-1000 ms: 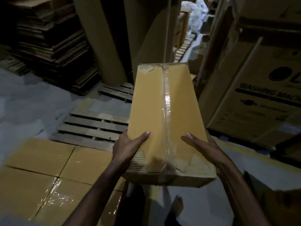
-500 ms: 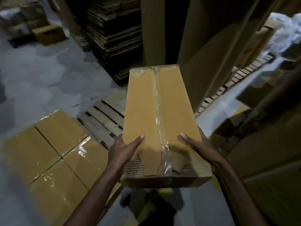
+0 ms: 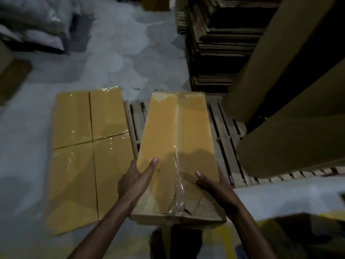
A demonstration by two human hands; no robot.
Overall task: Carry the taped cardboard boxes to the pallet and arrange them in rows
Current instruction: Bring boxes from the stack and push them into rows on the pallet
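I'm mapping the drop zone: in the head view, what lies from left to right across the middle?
Four placed boxes → bare pallet slats → carried box, held by left hand and right hand → more slats → large cardboard rolls.

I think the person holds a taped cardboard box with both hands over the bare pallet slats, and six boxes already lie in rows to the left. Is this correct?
Not quite: the head view shows four placed boxes, two rows of two, not six. The rest holds: the left hand and right hand hold the taped cardboard box over the bare pallet slats, with the placed boxes to its left.
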